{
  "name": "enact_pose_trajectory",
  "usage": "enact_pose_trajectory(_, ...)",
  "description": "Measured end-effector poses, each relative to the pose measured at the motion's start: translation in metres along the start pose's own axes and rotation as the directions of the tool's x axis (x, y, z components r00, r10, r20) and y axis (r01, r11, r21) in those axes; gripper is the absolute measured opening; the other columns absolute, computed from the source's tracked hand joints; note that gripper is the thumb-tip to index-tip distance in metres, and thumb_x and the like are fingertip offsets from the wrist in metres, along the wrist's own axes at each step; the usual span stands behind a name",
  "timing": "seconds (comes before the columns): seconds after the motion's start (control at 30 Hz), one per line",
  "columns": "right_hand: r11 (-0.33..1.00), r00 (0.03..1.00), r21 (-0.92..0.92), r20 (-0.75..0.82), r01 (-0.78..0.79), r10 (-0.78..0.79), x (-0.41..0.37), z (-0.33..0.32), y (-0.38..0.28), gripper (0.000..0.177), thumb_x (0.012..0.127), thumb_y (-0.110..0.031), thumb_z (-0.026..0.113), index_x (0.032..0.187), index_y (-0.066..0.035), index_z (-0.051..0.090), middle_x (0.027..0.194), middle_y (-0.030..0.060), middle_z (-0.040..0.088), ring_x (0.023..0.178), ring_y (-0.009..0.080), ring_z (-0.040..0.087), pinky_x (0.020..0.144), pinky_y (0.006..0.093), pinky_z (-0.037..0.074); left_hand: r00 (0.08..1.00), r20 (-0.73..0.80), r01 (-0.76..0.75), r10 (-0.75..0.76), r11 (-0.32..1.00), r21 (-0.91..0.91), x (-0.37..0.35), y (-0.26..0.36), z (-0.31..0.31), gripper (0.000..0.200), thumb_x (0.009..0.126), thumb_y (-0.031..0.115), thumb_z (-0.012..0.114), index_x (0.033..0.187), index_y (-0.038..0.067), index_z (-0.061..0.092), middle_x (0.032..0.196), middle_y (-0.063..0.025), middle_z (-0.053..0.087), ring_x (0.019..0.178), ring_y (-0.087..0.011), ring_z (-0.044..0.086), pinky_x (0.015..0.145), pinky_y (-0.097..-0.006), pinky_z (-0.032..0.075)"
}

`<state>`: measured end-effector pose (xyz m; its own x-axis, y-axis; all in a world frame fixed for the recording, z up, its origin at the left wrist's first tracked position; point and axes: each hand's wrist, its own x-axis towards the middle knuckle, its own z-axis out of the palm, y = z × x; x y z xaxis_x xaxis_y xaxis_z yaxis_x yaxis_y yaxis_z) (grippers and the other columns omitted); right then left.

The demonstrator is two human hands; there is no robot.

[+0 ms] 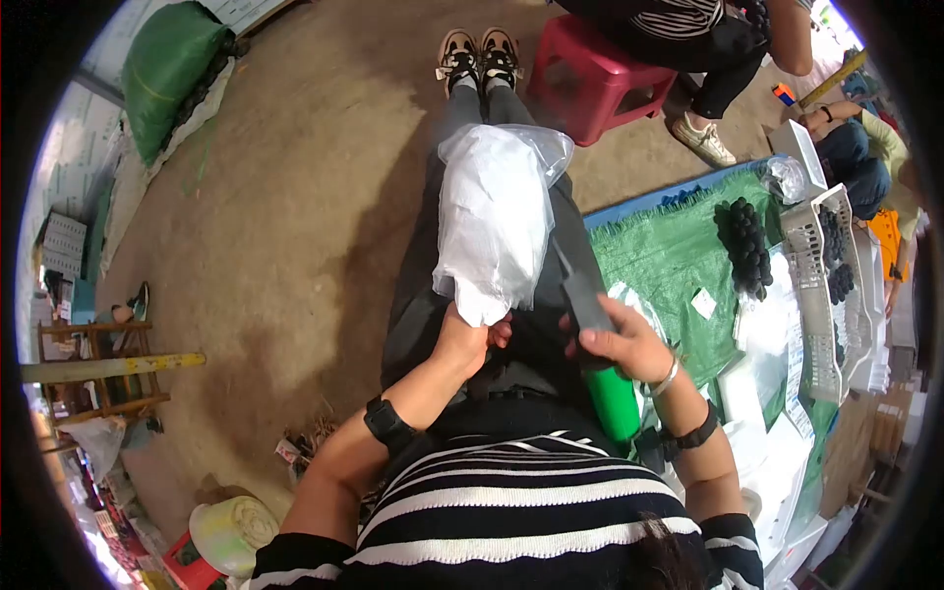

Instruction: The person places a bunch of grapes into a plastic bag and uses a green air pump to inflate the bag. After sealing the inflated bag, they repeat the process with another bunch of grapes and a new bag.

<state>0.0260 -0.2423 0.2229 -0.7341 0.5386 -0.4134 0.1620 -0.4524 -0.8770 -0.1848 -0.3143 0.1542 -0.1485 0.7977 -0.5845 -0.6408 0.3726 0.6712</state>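
A bundle wrapped in white paper inside a clear plastic bag [497, 216] lies over my thighs. Its gathered end narrows into my left hand [464, 344], whose fingers are closed around it. To the right, my right hand [629, 339] grips a dark grey handheld tool with a narrow tip [588, 303], which points up toward the bag's side. Just below that hand a bright green cylinder [615, 403] shows against my hip. What the white paper holds is hidden.
On my right, a green sheet [669, 246] carries dark grapes [749, 246] and white papers. A white plastic crate [826, 295] with more grapes stands beyond. Ahead is a red stool [600, 84] with a seated person. A yellow pail [234, 536] sits at lower left.
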Motion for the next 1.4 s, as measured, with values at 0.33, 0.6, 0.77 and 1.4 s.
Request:
enact_pose_trajectory(0.33, 0.999, 0.997, 0.051, 0.083, -0.012, 0.007, 0.038, -0.003, -0.023, 0.028, 0.078, -0.018, 0.065, 0.099, -0.002, 0.055, 0.078, -0.004, 0.053, 0.069, 0.0035, 0.046, 0.059, 0.0181, 0.038, 0.894, 0.364, 0.178, -0.26, 0.953, 0.245, -0.02, -0.005, -0.01, 0.012, 0.083, 0.013, 0.056, 0.084, 0.002, 0.056, 0.068, -0.0064, 0.058, 0.052, -0.0128, 0.055, 0.044, -0.0222, 0.041)
enact_pose_trajectory(0.6, 0.996, 0.997, 0.079, 0.065, -0.036, 0.031, 0.034, -0.004, -0.017, 0.027, 0.079, -0.018, 0.064, 0.096, -0.001, 0.054, 0.084, 0.0021, 0.058, 0.07, 0.0091, 0.057, 0.064, 0.0216, 0.045, 0.943, 0.281, 0.21, -0.18, 0.975, -0.079, -0.014, -0.017, -0.025, 0.022, 0.085, 0.018, 0.053, 0.102, 0.003, 0.051, 0.09, -0.0099, 0.057, 0.07, -0.0211, 0.06, 0.052, -0.0277, 0.049)
enact_pose_trajectory(0.77, 0.991, 0.985, 0.054, 0.135, -0.119, 0.111, 0.004, -0.01, 0.003, 0.029, 0.079, -0.019, 0.064, 0.098, -0.001, 0.054, 0.085, 0.0042, 0.06, 0.071, 0.0125, 0.06, 0.065, 0.024, 0.047, 0.983, 0.109, 0.14, -0.151, 0.985, 0.098, -0.016, -0.013, -0.019, 0.022, 0.086, 0.018, 0.05, 0.102, 0.004, 0.051, 0.087, -0.0087, 0.058, 0.073, -0.0214, 0.06, 0.054, -0.0331, 0.05)
enact_pose_trajectory(1.4, 0.925, 0.953, 0.244, -0.013, -0.29, 0.302, -0.072, -0.004, 0.042, 0.028, 0.088, -0.022, 0.05, 0.102, 0.003, 0.049, 0.082, 0.009, 0.06, 0.075, 0.0157, 0.059, 0.069, 0.0269, 0.047, 0.974, 0.185, 0.152, -0.133, 0.984, -0.093, 0.015, -0.003, 0.051, 0.017, 0.083, 0.003, 0.045, 0.096, -0.004, 0.053, 0.089, -0.0138, 0.06, 0.078, -0.0251, 0.059, 0.069, -0.0362, 0.05)
